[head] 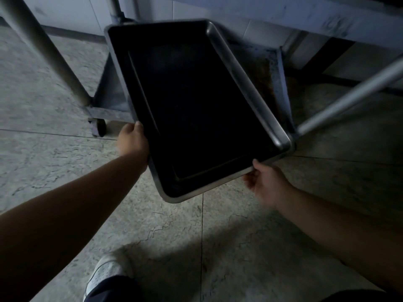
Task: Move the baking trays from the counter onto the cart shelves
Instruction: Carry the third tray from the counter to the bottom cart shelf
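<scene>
A dark rectangular baking tray point(196, 110) with a metal rim lies skewed over the cart's bottom shelf point(270, 70), its near end sticking out past the shelf's front edge. My left hand point(133, 140) grips the tray's left long rim, thumb on top. At the near short rim my right hand point(265, 182) holds on, thumb over the edge and fingers underneath. The tray holds nothing.
The cart's metal posts rise at the left point(43, 49) and right point(349, 101). A caster wheel point(99, 127) sits under the shelf's front left corner. An upper shelf point(305, 16) overhangs at the top. Tiled floor point(174, 236) and my shoe point(106, 273) lie below.
</scene>
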`<state>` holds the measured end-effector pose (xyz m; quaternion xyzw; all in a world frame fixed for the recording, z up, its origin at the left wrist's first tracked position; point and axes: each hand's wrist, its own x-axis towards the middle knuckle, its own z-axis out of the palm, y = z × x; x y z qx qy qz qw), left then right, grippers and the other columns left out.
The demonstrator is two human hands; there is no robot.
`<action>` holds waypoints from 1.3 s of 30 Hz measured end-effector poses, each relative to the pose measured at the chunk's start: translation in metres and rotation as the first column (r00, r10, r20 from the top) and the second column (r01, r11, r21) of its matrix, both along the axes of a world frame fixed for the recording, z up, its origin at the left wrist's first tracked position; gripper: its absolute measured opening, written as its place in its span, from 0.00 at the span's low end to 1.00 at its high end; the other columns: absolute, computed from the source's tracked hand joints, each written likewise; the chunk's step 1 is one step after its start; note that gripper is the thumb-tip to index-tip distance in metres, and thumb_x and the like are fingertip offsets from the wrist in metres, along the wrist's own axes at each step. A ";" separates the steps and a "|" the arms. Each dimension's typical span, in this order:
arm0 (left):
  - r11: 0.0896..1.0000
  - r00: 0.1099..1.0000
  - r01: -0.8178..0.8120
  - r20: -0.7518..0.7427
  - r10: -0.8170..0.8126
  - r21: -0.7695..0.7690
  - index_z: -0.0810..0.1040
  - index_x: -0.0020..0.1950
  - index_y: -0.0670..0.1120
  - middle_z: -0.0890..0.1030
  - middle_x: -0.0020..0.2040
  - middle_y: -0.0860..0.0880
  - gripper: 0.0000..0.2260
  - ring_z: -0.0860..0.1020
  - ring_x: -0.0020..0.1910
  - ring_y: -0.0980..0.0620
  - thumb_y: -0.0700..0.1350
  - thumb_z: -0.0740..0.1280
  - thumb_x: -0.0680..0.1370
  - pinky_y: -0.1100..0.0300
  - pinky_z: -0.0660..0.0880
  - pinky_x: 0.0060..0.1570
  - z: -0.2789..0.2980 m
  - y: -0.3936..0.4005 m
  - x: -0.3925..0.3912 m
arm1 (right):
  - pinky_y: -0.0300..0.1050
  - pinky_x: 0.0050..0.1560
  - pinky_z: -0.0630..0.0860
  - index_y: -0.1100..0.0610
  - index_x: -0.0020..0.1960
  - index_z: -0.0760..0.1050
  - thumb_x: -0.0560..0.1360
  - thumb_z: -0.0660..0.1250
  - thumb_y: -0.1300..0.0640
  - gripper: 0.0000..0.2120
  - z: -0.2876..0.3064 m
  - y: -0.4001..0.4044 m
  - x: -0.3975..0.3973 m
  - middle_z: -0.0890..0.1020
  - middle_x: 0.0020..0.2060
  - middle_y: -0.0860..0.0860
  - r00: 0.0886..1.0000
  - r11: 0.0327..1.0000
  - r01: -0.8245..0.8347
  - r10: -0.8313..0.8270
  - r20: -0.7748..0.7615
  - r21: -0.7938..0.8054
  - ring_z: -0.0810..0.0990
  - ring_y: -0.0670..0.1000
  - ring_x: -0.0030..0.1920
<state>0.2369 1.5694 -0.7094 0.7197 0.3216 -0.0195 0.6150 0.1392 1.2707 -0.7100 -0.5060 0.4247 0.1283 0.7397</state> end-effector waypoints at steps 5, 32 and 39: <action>0.929 0.997 0.071 -0.001 -0.077 -0.363 0.77 0.50 0.45 0.82 0.50 0.43 0.10 0.83 0.50 0.43 0.46 0.59 0.84 0.47 0.81 0.47 -0.007 -0.019 -0.012 | 0.36 0.23 0.72 0.55 0.46 0.75 0.80 0.65 0.58 0.04 0.001 -0.037 0.018 0.79 0.28 0.49 0.991 0.987 0.059 -0.040 0.126 -0.150 0.76 0.44 0.24; 0.866 0.999 0.028 -0.006 -0.035 -0.500 0.75 0.49 0.45 0.82 0.49 0.45 0.04 0.83 0.46 0.51 0.43 0.64 0.83 0.62 0.81 0.36 0.014 -0.021 0.055 | 0.37 0.21 0.57 0.54 0.49 0.75 0.83 0.58 0.51 0.10 0.003 -0.034 0.020 0.69 0.31 0.50 0.989 0.957 -0.075 0.107 0.102 -0.281 0.63 0.46 0.25; 0.792 0.989 0.147 0.066 -0.134 -0.593 0.74 0.57 0.40 0.81 0.53 0.44 0.05 0.83 0.50 0.51 0.38 0.60 0.84 0.63 0.82 0.43 0.011 -0.042 0.051 | 0.33 0.18 0.61 0.51 0.47 0.75 0.79 0.66 0.49 0.06 0.011 -0.080 0.068 0.76 0.34 0.48 0.998 0.935 0.020 0.004 0.066 -0.354 0.71 0.42 0.22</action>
